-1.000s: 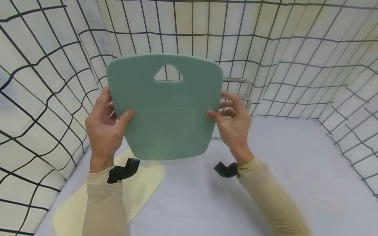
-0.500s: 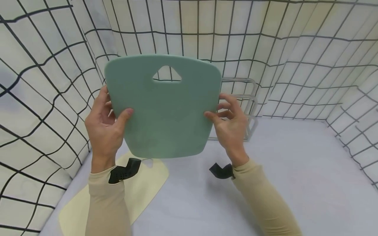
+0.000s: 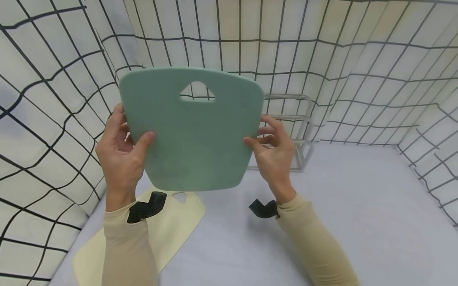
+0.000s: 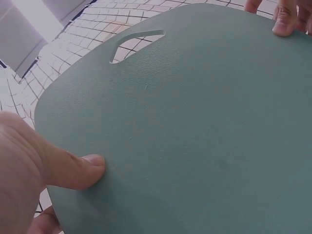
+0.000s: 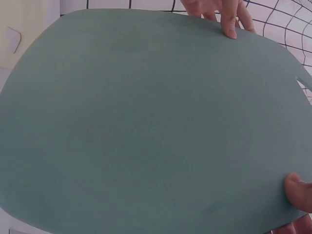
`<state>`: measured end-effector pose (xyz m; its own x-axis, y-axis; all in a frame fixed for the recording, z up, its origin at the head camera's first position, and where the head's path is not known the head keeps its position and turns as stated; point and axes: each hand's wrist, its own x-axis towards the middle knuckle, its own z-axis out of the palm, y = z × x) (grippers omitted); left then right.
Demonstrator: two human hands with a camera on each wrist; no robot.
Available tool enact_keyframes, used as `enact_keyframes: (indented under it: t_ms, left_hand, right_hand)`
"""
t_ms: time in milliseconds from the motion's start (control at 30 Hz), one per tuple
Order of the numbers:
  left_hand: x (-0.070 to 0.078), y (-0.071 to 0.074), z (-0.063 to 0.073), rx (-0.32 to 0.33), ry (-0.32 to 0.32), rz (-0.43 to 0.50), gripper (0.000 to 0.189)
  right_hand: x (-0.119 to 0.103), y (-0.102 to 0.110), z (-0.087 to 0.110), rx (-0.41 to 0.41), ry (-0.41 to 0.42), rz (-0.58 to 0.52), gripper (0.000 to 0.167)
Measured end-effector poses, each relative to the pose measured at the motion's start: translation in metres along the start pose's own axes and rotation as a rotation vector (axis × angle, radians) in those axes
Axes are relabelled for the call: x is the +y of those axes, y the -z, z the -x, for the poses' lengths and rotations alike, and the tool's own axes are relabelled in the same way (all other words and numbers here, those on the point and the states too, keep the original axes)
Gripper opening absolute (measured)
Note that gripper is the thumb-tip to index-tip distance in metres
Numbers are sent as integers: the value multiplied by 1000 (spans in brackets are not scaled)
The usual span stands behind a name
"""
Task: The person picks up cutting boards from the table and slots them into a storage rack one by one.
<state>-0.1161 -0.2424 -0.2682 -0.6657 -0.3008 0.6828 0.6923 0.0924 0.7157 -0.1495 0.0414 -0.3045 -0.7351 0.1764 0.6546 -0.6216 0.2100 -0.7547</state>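
Note:
A green cutting board [image 3: 193, 139] with a cut-out handle hole near its top edge is held up in front of the head camera, broad face toward me. My left hand [image 3: 119, 153] grips its left edge, thumb on the near face and fingers behind. On the opposite edge my right hand [image 3: 275, 155] pinches the board the same way. The left wrist view shows the left thumb [image 4: 78, 170] pressed flat on the green surface; the right thumb [image 5: 298, 192] does likewise in the right wrist view. Most of the fingers behind the board are hidden.
A cream cutting board [image 3: 179, 226] lies on the white tabletop [image 3: 358, 214] at lower left, partly under my left forearm. Behind the green board stands a metal wire rack [image 3: 302, 147], partly covered by it. Black wire grid panels [image 3: 286, 51] enclose the table's back and sides.
The green cutting board and both hands have shifted slightly left in the head view, uncovering more of the wire rack. Both hands keep their hold.

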Motion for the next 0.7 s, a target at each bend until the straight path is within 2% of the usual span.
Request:
enact_keyframes:
  t_ms: [100, 300, 400, 700]
  left_hand:
    - [-2, 0, -3, -1, -6, -18, 64]
    - [-1, 1, -7, 7, -25, -173, 65]
    - [0, 1, -9, 28, -22, -213, 66]
    - [-5, -4, -9, 66, -11, -191, 66]
  right_hand:
    - [2, -2, -1, 3, 8, -8, 55]
    - [6, -7, 1, 1, 36, -35, 53]
    - [6, -10, 1, -10, 49, -38, 52]
    - [11, -10, -5, -23, 64, 7, 52]
